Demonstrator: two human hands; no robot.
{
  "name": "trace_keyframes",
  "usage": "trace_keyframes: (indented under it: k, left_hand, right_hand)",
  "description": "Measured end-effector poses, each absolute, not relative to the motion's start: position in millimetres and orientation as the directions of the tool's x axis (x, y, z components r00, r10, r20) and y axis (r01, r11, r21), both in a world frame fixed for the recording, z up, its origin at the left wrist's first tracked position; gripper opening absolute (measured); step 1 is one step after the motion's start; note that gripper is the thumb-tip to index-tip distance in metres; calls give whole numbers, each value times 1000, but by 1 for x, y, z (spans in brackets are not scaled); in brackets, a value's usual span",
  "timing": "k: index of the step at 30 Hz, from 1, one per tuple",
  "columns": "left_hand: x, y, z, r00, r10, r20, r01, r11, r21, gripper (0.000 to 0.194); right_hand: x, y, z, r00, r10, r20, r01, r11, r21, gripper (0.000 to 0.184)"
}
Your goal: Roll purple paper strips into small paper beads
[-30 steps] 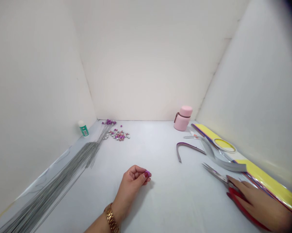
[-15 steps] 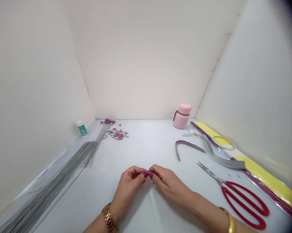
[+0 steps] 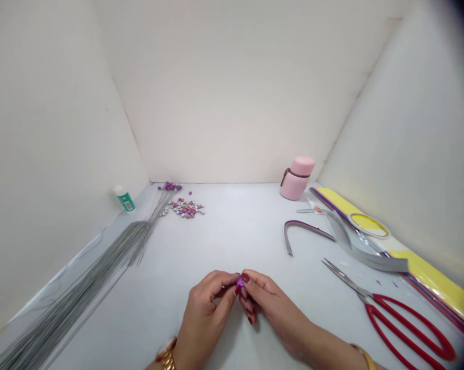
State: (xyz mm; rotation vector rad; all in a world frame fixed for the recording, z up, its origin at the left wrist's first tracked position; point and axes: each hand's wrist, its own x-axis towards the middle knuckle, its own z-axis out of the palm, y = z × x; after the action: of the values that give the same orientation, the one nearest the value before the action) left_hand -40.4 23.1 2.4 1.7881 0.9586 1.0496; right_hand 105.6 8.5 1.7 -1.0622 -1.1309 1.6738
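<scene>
Here the left hand [image 3: 204, 316] and right hand [image 3: 276, 308] meet at 6 o'clock on the desk [image 3: 232, 231]; their fingertips pinch a purple bead [image 3: 240, 281] from both sides, steadying it; wires [image 3: 89, 277] lie at 8 o'clock, scissors [image 3: 343, 277] at 4.

Small shiny purple bead [image 3: 240, 281], pinched (mostly hidden)

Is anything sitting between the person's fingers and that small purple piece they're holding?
Nothing visible: the left hand and right hand both press directly on the small purple piece, which their fingers partly hide.
</scene>
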Motion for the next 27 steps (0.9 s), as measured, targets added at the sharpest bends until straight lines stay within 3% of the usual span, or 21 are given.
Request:
trace_keyframes:
  k: [3,6,9,11,17,27]
  left_hand:
    - [-41,21,4,380,854,356,251,-465,849,18]
    - [-42,22,4,368,858,357,276,-468,839,16]
    - [-42,23,3,345,880,326,277,-428,860,15]
    - [-43,23,3,343,878,333,275,-433,858,15]
    - [-43,20,3,358,833,423,269,-526,807,18]
    - [-42,20,1,328,835,443,267,-531,804,19]
  right_hand:
    - [107,7,5,-330,926,-182,-115,-231,-966,30]
    - [111,5,10,-317,946,-70,159,-19,-987,32]
    - [114,2,14,-302,951,66,489,214,-846,26]
    - [115,0,15,-311,947,77,581,253,-774,24]
    - [114,0,17,-305,949,75,668,270,-693,24]
    - [115,1,15,-313,942,118,712,315,-628,18]
